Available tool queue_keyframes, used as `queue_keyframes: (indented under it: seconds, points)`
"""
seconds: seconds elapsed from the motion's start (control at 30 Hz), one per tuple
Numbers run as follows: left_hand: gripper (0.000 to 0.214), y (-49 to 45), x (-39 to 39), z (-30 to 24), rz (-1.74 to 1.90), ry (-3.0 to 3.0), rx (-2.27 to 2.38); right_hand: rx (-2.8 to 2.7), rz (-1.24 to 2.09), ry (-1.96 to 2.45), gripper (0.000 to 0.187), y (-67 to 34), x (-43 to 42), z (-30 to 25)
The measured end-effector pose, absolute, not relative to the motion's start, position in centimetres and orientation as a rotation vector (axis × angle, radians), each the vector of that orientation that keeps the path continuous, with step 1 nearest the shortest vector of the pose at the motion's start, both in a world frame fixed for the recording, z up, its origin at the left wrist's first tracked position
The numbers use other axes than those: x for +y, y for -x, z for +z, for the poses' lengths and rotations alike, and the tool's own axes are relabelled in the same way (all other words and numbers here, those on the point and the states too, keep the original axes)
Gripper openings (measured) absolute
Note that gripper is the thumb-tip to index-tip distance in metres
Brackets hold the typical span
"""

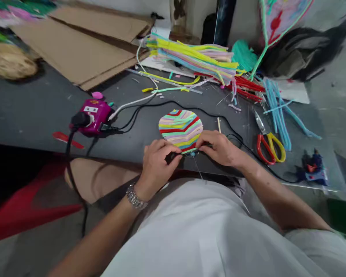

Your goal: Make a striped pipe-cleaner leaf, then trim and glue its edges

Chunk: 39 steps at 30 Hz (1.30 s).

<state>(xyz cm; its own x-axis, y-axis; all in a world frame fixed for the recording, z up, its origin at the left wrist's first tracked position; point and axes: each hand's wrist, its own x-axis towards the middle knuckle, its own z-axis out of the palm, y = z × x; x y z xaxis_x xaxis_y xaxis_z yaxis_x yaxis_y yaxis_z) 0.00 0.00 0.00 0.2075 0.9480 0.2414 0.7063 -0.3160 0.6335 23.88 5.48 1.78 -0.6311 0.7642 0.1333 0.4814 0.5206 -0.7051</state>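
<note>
A heart-like pad of striped coloured pipe cleaners [180, 128] lies on the dark table [31, 111] near its front edge. My left hand [158, 159] pinches at the pad's lower tip, fingers closed on it. My right hand [220, 148] grips the same lower edge from the right, fingers curled. A thin wire or stick runs down from the tip between my hands. A silver watch [135, 198] is on my left wrist.
A magenta power adapter [91, 115] with black cables sits to the left. Red and yellow scissors [269, 144] and a blue glue gun [313, 169] lie to the right. Piles of pipe cleaners [196, 57] and cardboard sheets [83, 42] fill the back.
</note>
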Motion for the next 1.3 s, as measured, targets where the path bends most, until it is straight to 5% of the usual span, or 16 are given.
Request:
queue_keyframes:
  seconds: [1.3]
  points:
    - [0.011,-0.6,0.0,0.0,0.833,-2.219,1.550,-2.538,0.849,0.951,0.018,-23.1,6.1,2.5]
